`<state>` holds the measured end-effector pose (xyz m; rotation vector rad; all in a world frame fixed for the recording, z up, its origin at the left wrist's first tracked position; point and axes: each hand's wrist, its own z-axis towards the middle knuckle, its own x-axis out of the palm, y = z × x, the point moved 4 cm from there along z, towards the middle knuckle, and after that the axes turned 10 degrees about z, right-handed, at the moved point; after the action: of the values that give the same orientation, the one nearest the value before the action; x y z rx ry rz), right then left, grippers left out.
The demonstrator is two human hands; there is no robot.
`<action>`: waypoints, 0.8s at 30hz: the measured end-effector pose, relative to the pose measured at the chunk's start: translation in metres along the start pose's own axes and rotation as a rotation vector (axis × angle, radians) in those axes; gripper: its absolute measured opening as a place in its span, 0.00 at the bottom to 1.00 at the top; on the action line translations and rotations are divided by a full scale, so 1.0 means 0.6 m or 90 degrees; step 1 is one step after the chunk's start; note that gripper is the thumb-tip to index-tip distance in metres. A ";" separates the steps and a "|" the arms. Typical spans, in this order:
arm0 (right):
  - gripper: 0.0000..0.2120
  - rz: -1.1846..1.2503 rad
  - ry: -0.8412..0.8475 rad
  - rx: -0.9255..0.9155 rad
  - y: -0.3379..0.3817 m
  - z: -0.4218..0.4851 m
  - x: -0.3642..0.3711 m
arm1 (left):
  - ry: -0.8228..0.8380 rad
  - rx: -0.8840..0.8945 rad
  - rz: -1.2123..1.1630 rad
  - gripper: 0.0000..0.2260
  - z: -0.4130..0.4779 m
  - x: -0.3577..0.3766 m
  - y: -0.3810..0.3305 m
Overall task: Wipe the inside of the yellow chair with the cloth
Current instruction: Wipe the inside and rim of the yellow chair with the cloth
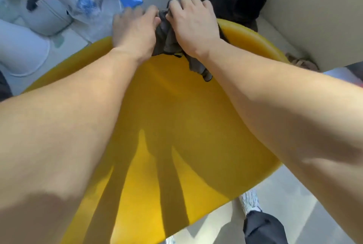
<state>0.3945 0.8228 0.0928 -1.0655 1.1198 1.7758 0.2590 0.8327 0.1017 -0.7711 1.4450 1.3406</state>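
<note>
While both hands work at the far rim, the head view gives these lines.
Left hand [135,29]: grip pinching the cloth [167,37] at its top edge.
Right hand [193,27]: grip closed on the same cloth.
Cloth: bunched, dark grey, draped over the rim into the yellow chair [176,125].
Progress: judged early or mid-way; the wide seat below shows no cloth contact.

Two bare forearms reached across a yellow chair [172,118]. The left hand [135,33] and right hand [193,27] gripped a bunched grey cloth [167,37] at the chair's far rim, beside dark clothing [239,2].
</note>
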 end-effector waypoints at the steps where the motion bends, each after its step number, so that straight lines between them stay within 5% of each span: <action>1: 0.18 0.013 0.017 -0.027 0.020 0.020 0.012 | 0.004 -0.033 0.011 0.15 -0.005 0.009 0.024; 6: 0.16 -0.013 0.004 -0.101 0.039 0.022 0.025 | -0.002 -0.070 -0.046 0.17 -0.042 0.026 0.060; 11: 0.19 -0.072 -0.078 -0.039 -0.053 -0.061 -0.026 | -0.027 0.030 -0.092 0.19 0.000 -0.003 -0.053; 17: 0.20 0.038 -0.088 0.182 -0.152 -0.222 -0.103 | -0.066 0.217 -0.251 0.19 -0.025 -0.087 -0.267; 21: 0.13 0.120 -0.116 0.330 -0.184 -0.418 -0.104 | -0.091 0.417 -0.213 0.20 -0.133 -0.094 -0.396; 24: 0.19 0.237 -0.082 0.510 -0.171 -0.564 -0.051 | -0.045 0.542 -0.203 0.23 -0.246 -0.063 -0.466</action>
<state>0.5811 0.5350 0.0012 -0.2667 1.8066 1.3937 0.4936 0.6308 0.0268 -0.3520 1.5632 0.4195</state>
